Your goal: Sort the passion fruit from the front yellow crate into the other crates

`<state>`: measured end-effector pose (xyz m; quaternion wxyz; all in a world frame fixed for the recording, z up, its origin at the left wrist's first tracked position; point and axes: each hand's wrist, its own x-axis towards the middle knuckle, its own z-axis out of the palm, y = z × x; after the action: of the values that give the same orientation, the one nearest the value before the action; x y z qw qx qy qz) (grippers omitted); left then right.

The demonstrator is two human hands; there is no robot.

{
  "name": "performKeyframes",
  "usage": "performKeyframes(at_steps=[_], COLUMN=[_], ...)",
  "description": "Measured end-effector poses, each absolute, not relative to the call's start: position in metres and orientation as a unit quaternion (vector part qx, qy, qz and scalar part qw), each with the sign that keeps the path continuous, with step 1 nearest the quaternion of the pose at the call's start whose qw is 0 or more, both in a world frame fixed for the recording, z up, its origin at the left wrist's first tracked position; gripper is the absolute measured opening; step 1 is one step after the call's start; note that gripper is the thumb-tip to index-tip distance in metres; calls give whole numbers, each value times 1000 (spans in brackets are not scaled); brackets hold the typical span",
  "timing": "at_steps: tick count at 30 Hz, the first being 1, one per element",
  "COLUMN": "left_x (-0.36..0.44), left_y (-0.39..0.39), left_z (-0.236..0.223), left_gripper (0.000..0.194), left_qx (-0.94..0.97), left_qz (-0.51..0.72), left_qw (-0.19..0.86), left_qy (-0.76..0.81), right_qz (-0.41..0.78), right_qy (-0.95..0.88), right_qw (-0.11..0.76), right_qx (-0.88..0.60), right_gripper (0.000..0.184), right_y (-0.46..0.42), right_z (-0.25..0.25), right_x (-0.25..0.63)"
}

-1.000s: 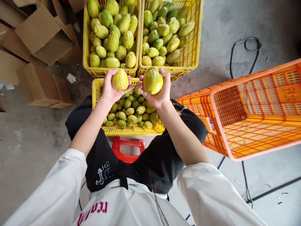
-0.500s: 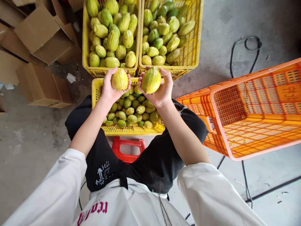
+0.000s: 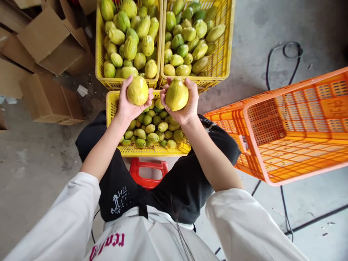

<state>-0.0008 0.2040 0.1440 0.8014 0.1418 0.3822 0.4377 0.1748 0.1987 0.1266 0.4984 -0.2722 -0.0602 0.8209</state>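
Observation:
My left hand (image 3: 128, 105) is closed around a yellow papaya (image 3: 137, 91), the thumb along its left side and fingertips showing at its right. Level with it, my right hand (image 3: 188, 108) grips a second yellow papaya (image 3: 177, 94), its thumb on the right side. The two fruits are apart, held above a low yellow crate (image 3: 152, 150) that contains many smaller green-yellow fruits (image 3: 149, 128). Just beyond my hands, greenish-yellow papayas (image 3: 131, 48) fill the left yellow crate (image 3: 99, 54). More papayas (image 3: 189, 33) lie in the right yellow crate (image 3: 226, 54).
An orange crate (image 3: 246, 105) lies tipped at my right, its opening facing sideways. Brown cardboard boxes (image 3: 43, 32) are heaped at the upper left. A red plastic stool (image 3: 136, 175) is between my legs. Black cable (image 3: 268, 69) runs over the concrete floor.
My left hand has turned its papaya and lifted it slightly. The right hand's papaya tilted to lie more lengthwise, then turned back with its end toward me. The crates have stayed put.

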Motion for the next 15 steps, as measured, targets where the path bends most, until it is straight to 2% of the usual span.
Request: performKeyframes(at_steps=[6, 10, 15], left_x=[0, 0, -3], left_y=[203, 204, 205], left_z=[133, 128, 134], left_gripper=[32, 39, 49], left_qx=[114, 113, 121], left_qz=[477, 458, 451], left_qw=[771, 770, 802], left_qy=[406, 429, 373], right_qz=[802, 797, 805], right_qy=[-54, -68, -41], right_qw=[467, 446, 489], right_qx=[-368, -403, -334], right_gripper=[28, 26, 32], right_y=[194, 192, 195], right_z=[127, 131, 124], right_x=[172, 170, 172])
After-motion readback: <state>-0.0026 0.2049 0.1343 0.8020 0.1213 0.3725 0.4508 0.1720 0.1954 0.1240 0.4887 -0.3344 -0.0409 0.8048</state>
